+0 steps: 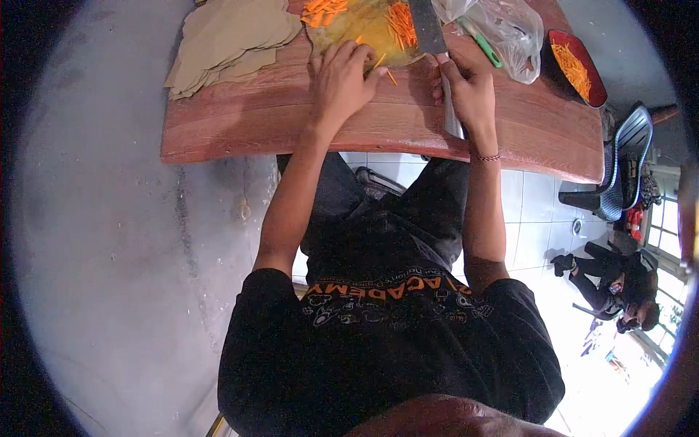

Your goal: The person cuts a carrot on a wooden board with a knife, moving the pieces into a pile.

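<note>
My right hand [472,91] is wrapped round the handle of a broad-bladed knife [428,28], whose blade points away from me at the right side of a worn yellowish cutting board [357,33]. My left hand [346,80] rests at the board's near edge, fingers bent and thumb apart. A few thin carrot strips [392,76] lie by its thumb and fingertips; what is under the palm is hidden. Just left of the blade sits a pile of fine carrot strips [401,26]. Thicker carrot sticks [324,10] lie at the board's far left.
Tan flat sheets [229,44] are stacked on the wooden table [240,127] at left. To the right are a clear plastic bag [520,44], a green-handled tool [489,51] and a dark red tray [598,91] of carrot strips. A chair [630,156] and a seated person [619,284] are beyond.
</note>
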Available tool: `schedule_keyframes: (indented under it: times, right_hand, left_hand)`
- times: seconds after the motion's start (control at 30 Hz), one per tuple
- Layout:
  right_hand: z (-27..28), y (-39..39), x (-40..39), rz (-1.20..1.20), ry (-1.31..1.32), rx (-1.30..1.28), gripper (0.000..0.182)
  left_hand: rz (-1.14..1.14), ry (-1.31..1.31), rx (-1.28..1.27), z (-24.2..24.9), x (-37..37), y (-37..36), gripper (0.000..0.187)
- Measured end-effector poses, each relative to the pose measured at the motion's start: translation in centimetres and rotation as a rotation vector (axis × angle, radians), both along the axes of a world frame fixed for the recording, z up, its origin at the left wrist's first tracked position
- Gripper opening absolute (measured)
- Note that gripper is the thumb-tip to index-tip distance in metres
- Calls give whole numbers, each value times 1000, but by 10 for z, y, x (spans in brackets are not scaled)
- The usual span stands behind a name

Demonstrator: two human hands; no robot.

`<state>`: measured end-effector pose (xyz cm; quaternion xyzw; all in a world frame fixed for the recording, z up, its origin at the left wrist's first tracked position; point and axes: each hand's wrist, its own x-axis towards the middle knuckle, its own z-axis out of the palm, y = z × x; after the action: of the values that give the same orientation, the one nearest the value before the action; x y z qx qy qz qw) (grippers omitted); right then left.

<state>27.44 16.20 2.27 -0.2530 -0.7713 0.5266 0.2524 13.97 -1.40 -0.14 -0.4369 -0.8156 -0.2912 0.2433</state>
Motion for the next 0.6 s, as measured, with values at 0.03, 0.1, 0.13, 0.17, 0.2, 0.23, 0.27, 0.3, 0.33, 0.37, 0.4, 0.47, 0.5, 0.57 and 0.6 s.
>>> schedule_keyframes:
  times: [0.03,0.1,0.13,0.17,0.2,0.23,0.27,0.3,0.33,0.37,0.4,0.47,0.5,0.57,0.6]
  right_hand:
    - [3,-3,1,4,-10,-38,31]
    - [4,-2,3,-1,-17,-77,29]
    - [2,-1,3,12,-2,-43,29]
    - [1,1,4,25,13,-9,30]
    - [1,1,4,19,16,-10,30]
    - [2,0,5,18,15,-31,30]
    - [3,1,6,17,14,-52,30]
    - [4,1,6,10,15,-53,30]
    - [4,3,6,0,10,-25,30]
    - [4,3,6,-10,3,3,31]
    - [4,5,6,-12,0,0,31]
    - [8,9,7,-18,-7,28,30]
    - [11,7,7,-16,-6,31,30]
    - [17,4,10,9,29,-1,31]
    - [14,6,11,5,28,0,31]
  left_hand:
    - [-20,-48,-41,0,-3,2,22]
    - [-48,-94,-83,-1,-11,7,22]
    - [-132,-189,-124,-2,-17,8,18]
    - [-215,-285,-166,-3,-22,8,14]
    - [-222,-282,-169,3,-21,7,14]
    - [-202,-259,-221,10,-20,6,14]
    - [-182,-237,-273,17,-20,8,13]
    - [-188,-235,-276,27,-20,14,13]
    - [-162,-289,-258,39,-20,21,11]
    - [-136,-344,-241,43,-21,27,10]
    - [-137,-347,-244,40,-25,36,10]
    - [-212,-151,-4,32,-39,54,15]
    - [-210,-150,-1,31,-40,56,15]
    - [-269,56,75,29,-39,60,22]
    - [-273,55,76,24,-41,56,22]
